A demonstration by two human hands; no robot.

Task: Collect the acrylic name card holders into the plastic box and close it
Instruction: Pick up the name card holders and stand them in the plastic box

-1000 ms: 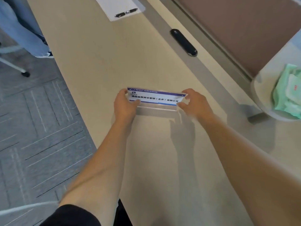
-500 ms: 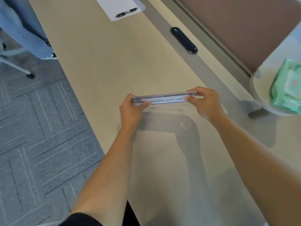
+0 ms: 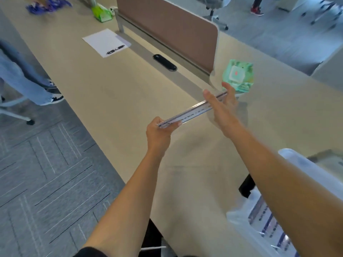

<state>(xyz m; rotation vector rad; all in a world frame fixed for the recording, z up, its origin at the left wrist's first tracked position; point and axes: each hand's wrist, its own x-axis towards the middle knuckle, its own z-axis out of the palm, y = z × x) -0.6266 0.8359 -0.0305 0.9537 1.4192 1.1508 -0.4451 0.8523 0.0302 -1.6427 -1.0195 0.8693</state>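
Both bare arms reached forward over the pale table (image 3: 111,89), the forearms running up from the bottom edge of the view, and a black sleeve edge showed at the left elbow. The left hand (image 3: 159,133) was turned with its back toward the camera. Its fingers were curled and its thumb lay along the top, pinching the near end of the acrylic name card holder (image 3: 189,113). The holder was held in the air above the table, lying nearly flat and seen almost edge-on. It slanted away from the left hand toward the right hand (image 3: 221,108). That hand was further out, with its wrist straight, its fingers stretched nearly flat and its thumb spread wide. The holder's far end lay in the fork between thumb and forefinger, and no finger was curled round it. The translucent plastic box (image 3: 289,157) stood at the lower right by the table's near edge, open-topped and largely hidden behind the right forearm. Blurred blue-striped cards (image 3: 263,217) showed inside it. The holder was well apart from the box. A green pack of wipes (image 3: 238,75) lay just beyond the right fingertips, beside the brown partition (image 3: 167,28). Further up the table were a black oval cable port (image 3: 164,62) and a pen (image 3: 115,49) on a sheet of paper (image 3: 101,38).
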